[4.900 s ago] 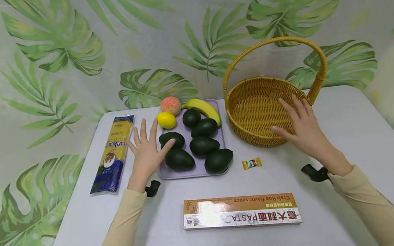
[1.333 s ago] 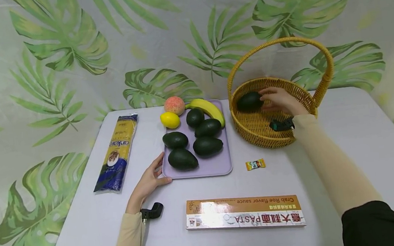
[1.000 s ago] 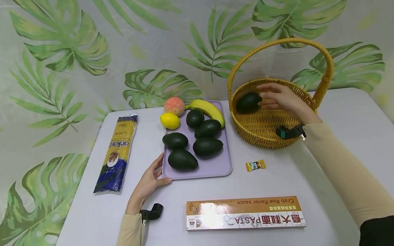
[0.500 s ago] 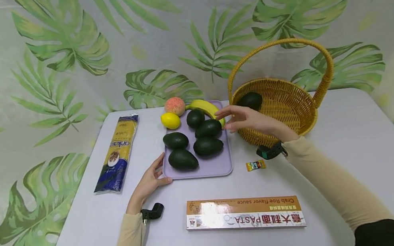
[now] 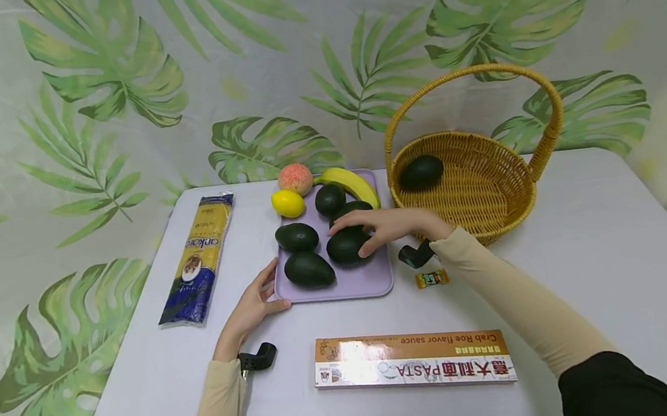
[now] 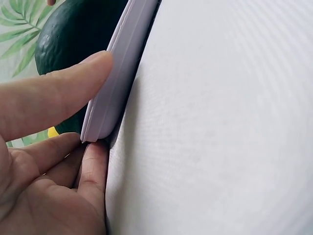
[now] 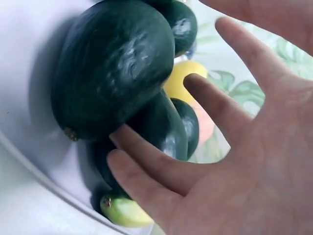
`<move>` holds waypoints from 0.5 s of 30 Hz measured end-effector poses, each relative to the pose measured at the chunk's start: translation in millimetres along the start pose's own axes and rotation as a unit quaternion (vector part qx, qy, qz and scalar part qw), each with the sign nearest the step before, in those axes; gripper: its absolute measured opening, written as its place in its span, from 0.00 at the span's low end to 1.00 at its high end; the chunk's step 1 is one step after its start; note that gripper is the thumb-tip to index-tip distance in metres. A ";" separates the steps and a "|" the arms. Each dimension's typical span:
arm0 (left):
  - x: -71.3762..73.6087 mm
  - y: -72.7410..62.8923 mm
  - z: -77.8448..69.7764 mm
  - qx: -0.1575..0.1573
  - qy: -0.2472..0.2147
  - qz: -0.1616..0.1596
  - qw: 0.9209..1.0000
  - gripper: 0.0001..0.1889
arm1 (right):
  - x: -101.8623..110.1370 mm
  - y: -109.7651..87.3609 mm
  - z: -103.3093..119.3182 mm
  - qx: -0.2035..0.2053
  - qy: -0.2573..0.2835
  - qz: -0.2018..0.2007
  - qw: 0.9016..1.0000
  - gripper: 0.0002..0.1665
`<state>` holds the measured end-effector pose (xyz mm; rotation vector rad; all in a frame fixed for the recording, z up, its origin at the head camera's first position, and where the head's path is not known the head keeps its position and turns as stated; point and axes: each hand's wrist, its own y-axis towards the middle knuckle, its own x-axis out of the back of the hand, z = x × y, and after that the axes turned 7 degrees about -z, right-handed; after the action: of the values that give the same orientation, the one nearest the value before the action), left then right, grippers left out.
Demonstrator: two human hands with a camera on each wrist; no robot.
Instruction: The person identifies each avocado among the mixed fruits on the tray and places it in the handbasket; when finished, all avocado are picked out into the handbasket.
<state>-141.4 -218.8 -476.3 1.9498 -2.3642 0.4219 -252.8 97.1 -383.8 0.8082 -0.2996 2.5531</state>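
On a lilac tray (image 5: 363, 286) lie several dark green avocados, a banana (image 5: 348, 183) and a lemon (image 5: 287, 203); a peach (image 5: 295, 179) is at its far left corner. My left hand (image 5: 251, 313) holds the tray's near left corner, thumb on the front rim and fingers at the side in the left wrist view. My right hand (image 5: 390, 225) reaches over the avocado (image 5: 345, 245) at the tray's right. Its fingers are spread in the right wrist view, beside that avocado (image 7: 115, 68) and not closed round it. Another avocado (image 5: 421, 172) sits in the wicker basket (image 5: 480, 209).
The basket's tall handle (image 5: 471, 70) arches over it at the back right. A small wrapped candy (image 5: 432, 279) lies right of the tray. A pasta box (image 5: 413, 361) lies in front, and a blue and yellow pasta bag (image 5: 197, 259) at the left.
Both hands hovered spread at first. An avocado from the tray's near right has gone into the basket; my right hand let go and moved left to the tray. My left hand came to the tray corner.
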 end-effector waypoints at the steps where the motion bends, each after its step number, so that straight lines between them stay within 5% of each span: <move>1: 0.0 0.1 0.2 0.000 0.000 0.000 1.000 0.50 | -0.4 2.6 0.1 -0.005 -0.009 0.008 1.000 0.36; 7: -0.7 0.8 0.3 -0.001 -0.002 -0.001 1.000 0.49 | -9.1 12.5 -6.7 -0.032 -0.070 0.044 0.996 0.35; 15: -0.3 0.2 -0.6 0.004 0.001 -0.006 1.000 0.49 | -23.6 3.4 -7.5 -0.020 -0.092 -0.031 0.995 0.29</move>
<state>-141.6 -218.4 -475.9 1.9658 -2.3526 0.4339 -240.8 88.5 -403.9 1.0242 -0.3759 2.4106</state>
